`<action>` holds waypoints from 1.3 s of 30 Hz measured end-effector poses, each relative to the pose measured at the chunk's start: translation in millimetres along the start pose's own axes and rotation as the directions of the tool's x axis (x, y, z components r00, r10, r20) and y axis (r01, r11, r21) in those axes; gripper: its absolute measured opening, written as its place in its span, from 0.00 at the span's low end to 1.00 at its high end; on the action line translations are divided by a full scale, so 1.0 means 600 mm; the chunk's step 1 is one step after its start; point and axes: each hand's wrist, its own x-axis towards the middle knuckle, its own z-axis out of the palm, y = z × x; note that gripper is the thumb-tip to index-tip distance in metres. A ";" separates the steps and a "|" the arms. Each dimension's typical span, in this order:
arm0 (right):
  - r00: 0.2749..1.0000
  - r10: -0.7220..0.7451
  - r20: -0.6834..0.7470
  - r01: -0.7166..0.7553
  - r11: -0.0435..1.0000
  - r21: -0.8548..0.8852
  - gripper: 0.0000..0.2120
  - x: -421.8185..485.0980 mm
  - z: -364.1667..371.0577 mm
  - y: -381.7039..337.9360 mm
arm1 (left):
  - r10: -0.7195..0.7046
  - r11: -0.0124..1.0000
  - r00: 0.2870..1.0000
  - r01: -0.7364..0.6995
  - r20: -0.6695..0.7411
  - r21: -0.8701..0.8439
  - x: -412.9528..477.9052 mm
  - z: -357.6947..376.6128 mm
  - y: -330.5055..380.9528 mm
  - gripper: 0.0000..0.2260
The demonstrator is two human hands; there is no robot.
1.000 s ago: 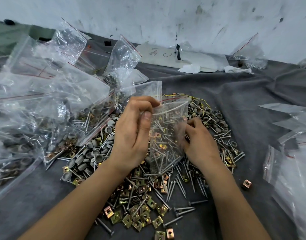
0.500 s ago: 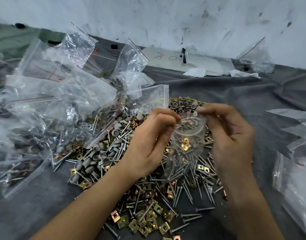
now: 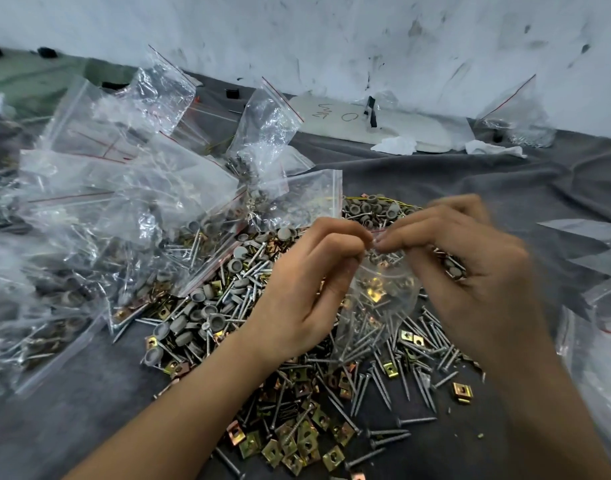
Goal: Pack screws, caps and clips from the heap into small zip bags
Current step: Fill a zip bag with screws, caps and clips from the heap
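Observation:
A heap of silver screws (image 3: 376,379), grey caps (image 3: 190,327) and brass clips (image 3: 290,448) lies on the grey cloth in the middle. Above it hangs a small clear zip bag (image 3: 380,299) holding screws and clips. My left hand (image 3: 304,299) pinches the bag's top edge at its left side. My right hand (image 3: 470,282), blurred, pinches the same edge from the right, and the fingertips of both hands nearly meet at the red zip strip.
Filled zip bags (image 3: 100,237) are piled at the left and back left. Empty bags (image 3: 598,323) lie at the right edge. A white board (image 3: 352,119) and another bag (image 3: 515,116) lie against the white wall at the back.
My right hand rose from beside the bag to its top edge, then moved left until its fingertips came close to my left hand's. The bag's mouth narrowed.

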 end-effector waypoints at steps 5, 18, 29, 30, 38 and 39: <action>0.970 0.230 -0.077 -0.225 0.972 0.069 0.12 0.000 -0.035 0.013 | -0.014 1.000 0.995 0.014 -0.100 -0.001 0.000 -0.001 0.000 0.08; 0.544 0.641 0.541 -0.189 0.722 -0.665 0.11 -0.066 -0.010 0.050 | -0.032 0.999 0.987 0.034 -0.156 0.015 0.005 0.002 0.014 0.05; 0.560 0.631 0.537 -0.318 0.762 -0.563 0.09 -0.042 0.012 0.075 | 0.023 1.000 0.984 -0.022 -0.179 0.009 -0.001 0.007 0.002 0.05; 0.590 0.638 0.494 -0.398 0.763 -0.510 0.07 -0.034 0.006 0.075 | 0.015 1.000 0.983 -0.016 -0.181 -0.005 -0.001 0.007 0.000 0.05; 0.668 0.600 0.441 -0.676 0.737 0.021 0.09 0.004 -0.048 0.050 | -0.007 0.996 0.984 -0.010 -0.177 -0.090 -0.003 0.009 -0.001 0.05; 0.679 0.593 0.433 -0.675 0.736 0.051 0.08 0.005 -0.051 0.047 | -0.014 0.995 0.984 -0.003 -0.176 -0.099 -0.003 0.009 -0.001 0.05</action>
